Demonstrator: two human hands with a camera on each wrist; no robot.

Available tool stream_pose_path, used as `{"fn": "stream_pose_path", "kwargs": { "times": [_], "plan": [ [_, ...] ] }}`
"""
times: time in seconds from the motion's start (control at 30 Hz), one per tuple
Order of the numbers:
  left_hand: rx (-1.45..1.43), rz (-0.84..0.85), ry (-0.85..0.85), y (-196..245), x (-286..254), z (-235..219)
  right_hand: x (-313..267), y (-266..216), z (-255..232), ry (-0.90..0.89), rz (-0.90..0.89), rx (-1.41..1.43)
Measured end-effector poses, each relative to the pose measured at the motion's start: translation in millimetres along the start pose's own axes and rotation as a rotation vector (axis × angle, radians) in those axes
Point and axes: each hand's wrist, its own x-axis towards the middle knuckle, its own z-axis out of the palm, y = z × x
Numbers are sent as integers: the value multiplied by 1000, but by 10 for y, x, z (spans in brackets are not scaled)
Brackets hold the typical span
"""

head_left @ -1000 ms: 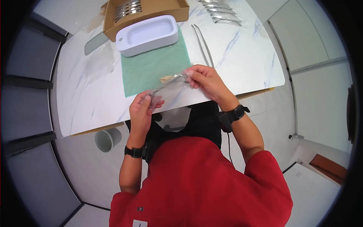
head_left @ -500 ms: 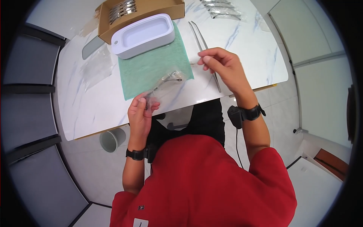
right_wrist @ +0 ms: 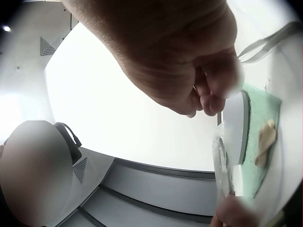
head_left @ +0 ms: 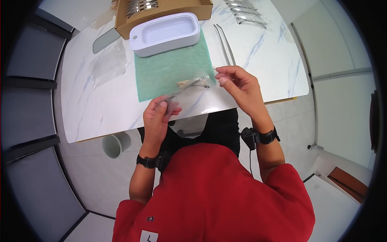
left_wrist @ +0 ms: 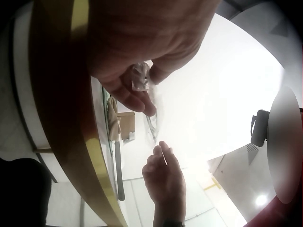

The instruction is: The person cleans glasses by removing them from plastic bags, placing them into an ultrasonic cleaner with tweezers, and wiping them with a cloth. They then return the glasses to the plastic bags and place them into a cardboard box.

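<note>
My left hand (head_left: 156, 119) pinches one end of a clear plastic bag (head_left: 192, 89) with a thin, dark-tipped item inside, which looks like glasses. The bag stretches right above the table's front edge. Just beyond its far end, my right hand (head_left: 244, 90) hangs in the air with fingers loosely bent and nothing seen in them. In the left wrist view the bag (left_wrist: 152, 124) points towards the right hand (left_wrist: 163, 182). A beige crumpled piece (right_wrist: 266, 142) lies on the green towel (right_wrist: 255, 177), partly behind the bag in the head view.
A white-lilac basin (head_left: 165, 46) stands on the towel's back part, before a cardboard box (head_left: 177, 9) holding several glasses. Long metal tweezers (head_left: 224, 43) lie right of the towel. Bagged items (head_left: 248, 15) are at the back right, an empty-looking bag (head_left: 109, 62) at the left.
My right hand has let go of the bag's right end and moved right, a little apart from it. The left hand has kept its grip. The head view has shifted slightly.
</note>
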Motion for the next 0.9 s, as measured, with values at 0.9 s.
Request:
{"fn": "stream_pose_path", "kwargs": {
  "times": [0.9],
  "plan": [
    [52, 79, -125, -64, 3, -48, 123, -55, 279, -29, 97, 149]
  ]
}}
